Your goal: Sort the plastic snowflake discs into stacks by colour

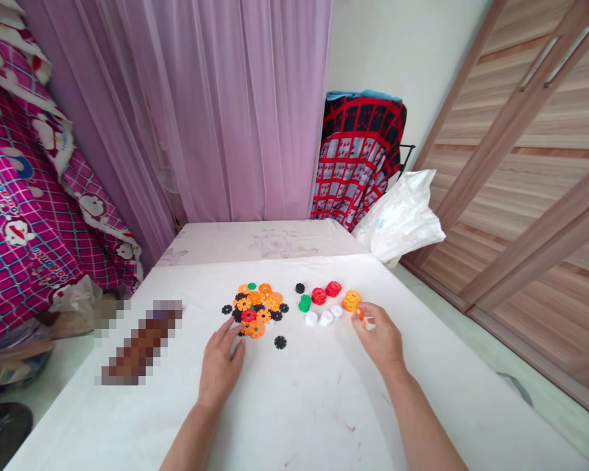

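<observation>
A loose pile of snowflake discs (256, 307), mostly orange with red, black and green ones, lies on the white table (294, 405). My left hand (220, 363) lies flat just below the pile, fingers stretched and touching its near edge. To the right sit sorted stacks: orange stack (351, 300), red stacks (325, 292), green stack (304, 303), white stacks (322, 317) and one black disc (300, 288). My right hand (380, 337) pinches an orange disc (360, 313) beside the orange stack.
A single black disc (280, 341) lies apart below the pile. A blurred brown patch (140, 343) covers the table's left side. Pink curtains hang behind, a red-black cloth (356, 157) and white plastic bag (402, 216) stand at the back right, with wooden doors on the right.
</observation>
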The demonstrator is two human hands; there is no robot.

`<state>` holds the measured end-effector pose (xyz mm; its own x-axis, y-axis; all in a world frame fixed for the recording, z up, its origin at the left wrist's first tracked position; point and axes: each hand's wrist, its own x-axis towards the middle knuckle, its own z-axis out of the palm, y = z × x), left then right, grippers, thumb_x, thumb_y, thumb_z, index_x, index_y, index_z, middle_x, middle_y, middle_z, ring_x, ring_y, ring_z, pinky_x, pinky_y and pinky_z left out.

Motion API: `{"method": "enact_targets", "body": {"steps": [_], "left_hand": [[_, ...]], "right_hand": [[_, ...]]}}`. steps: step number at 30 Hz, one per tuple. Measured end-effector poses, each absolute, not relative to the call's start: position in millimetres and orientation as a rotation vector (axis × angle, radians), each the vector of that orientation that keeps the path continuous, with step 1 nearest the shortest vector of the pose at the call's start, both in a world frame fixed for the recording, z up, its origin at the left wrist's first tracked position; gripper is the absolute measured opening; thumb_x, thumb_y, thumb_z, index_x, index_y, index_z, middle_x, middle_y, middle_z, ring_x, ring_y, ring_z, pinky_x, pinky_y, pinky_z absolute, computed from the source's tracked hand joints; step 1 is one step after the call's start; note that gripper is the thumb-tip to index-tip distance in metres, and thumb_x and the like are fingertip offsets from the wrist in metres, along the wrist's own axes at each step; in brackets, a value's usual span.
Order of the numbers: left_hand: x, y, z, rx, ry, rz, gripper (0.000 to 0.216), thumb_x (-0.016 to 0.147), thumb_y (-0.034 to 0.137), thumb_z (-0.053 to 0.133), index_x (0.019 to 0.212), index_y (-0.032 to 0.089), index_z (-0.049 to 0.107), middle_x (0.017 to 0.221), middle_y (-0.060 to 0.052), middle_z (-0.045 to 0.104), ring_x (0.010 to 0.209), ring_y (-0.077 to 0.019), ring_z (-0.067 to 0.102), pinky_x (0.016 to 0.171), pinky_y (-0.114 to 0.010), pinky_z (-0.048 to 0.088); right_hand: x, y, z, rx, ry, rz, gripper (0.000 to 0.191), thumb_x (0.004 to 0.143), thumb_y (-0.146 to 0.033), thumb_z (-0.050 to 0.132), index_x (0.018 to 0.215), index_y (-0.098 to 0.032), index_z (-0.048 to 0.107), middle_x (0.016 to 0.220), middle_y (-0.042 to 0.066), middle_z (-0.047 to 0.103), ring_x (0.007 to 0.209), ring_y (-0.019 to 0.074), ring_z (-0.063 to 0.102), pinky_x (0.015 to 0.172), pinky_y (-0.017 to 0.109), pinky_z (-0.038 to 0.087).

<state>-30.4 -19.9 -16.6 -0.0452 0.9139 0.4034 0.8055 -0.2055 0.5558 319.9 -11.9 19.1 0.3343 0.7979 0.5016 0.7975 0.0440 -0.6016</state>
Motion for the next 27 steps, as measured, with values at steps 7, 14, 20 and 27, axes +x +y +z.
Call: {"method": "enact_targets", "body": {"steps": [7, 14, 20, 27], "left_hand": [[-33.0, -19.1, -19.4, 2.03, 1.88, 1.081, 0.035, 0.086, 0.038, 0.046, 0.111, 0.026, 0.068, 0.135, -0.007, 0.058, 0.12, -0.0258, 0.057, 0.105, -0.047, 0.043], [-35.3, -19.3, -18.3, 2.051, 1.884, 1.036, 0.036, 0.087, 0.04, 0.045, 0.113, 0.025, 0.067, 0.136, -0.008, 0.057, 0.12, -0.0258, 0.057, 0.104, -0.047, 0.044], [-35.7, -17.7, -21.7, 2.065, 1.891, 1.074, 0.036, 0.086, 0.039, 0.046, 0.111, 0.025, 0.068, 0.133, -0.008, 0.059, 0.118, -0.0263, 0.058, 0.101, -0.047, 0.046], [-32.3, -20.0, -17.2, 2.048, 1.883, 1.063, 0.034, 0.085, 0.034, 0.047, 0.111, 0.027, 0.068, 0.136, -0.007, 0.057, 0.118, -0.0261, 0.058, 0.102, -0.047, 0.046]], "right_hand": [[350.9, -7.8, -6.1, -2.005, -1.414, 0.058, 0.032, 0.073, -0.037, 0.054, 0.101, -0.023, 0.058, 0.095, 0.004, 0.069, 0.083, 0.0205, 0.063, 0.076, 0.033, 0.047], [345.5, -2.2, -13.0, -2.07, -1.539, -0.035, 0.031, 0.075, -0.031, 0.055, 0.104, -0.021, 0.06, 0.099, 0.006, 0.07, 0.09, 0.0233, 0.061, 0.079, 0.035, 0.044], [345.8, -4.9, -13.9, -2.084, -1.617, -0.103, 0.029, 0.079, -0.03, 0.052, 0.105, -0.021, 0.062, 0.103, 0.006, 0.07, 0.093, 0.0241, 0.061, 0.08, 0.036, 0.044], [348.5, -4.2, -19.4, -2.093, -1.632, -0.134, 0.029, 0.079, -0.031, 0.051, 0.104, -0.022, 0.063, 0.104, 0.007, 0.07, 0.094, 0.0247, 0.061, 0.081, 0.037, 0.044]]}}
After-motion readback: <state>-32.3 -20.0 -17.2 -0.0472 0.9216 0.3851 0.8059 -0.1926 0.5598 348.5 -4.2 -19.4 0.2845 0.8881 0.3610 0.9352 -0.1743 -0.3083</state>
